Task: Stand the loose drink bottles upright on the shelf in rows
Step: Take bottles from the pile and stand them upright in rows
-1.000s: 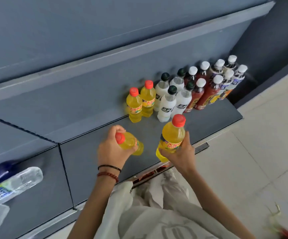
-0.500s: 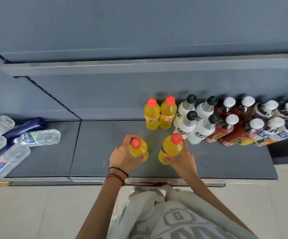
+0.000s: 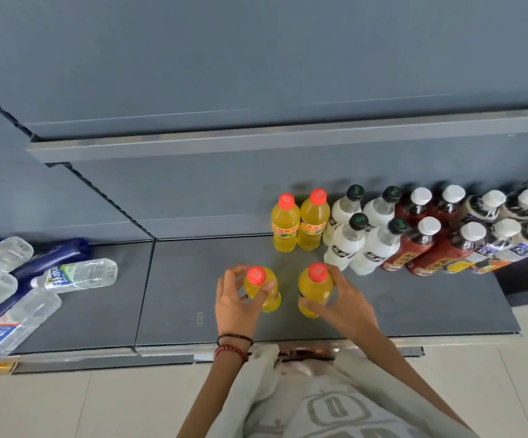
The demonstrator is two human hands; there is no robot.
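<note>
Yellow bottle [image 3: 271, 301] in left hand [image 3: 236, 303], twin [image 3: 315, 286] in right hand [image 3: 343, 303], fingers curled round each. Both are upright, centre frame, on or just over the shelf [image 3: 414, 311]. Likely step: seating a front row before the yellow pair [image 3: 299, 224]; next calls for nudging them back snug, then releasing.

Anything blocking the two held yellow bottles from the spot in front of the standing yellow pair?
Nothing visible. The left hand grips the left bottle, the right hand the right bottle; only bare shelf lies between them and the standing yellow pair.
</note>
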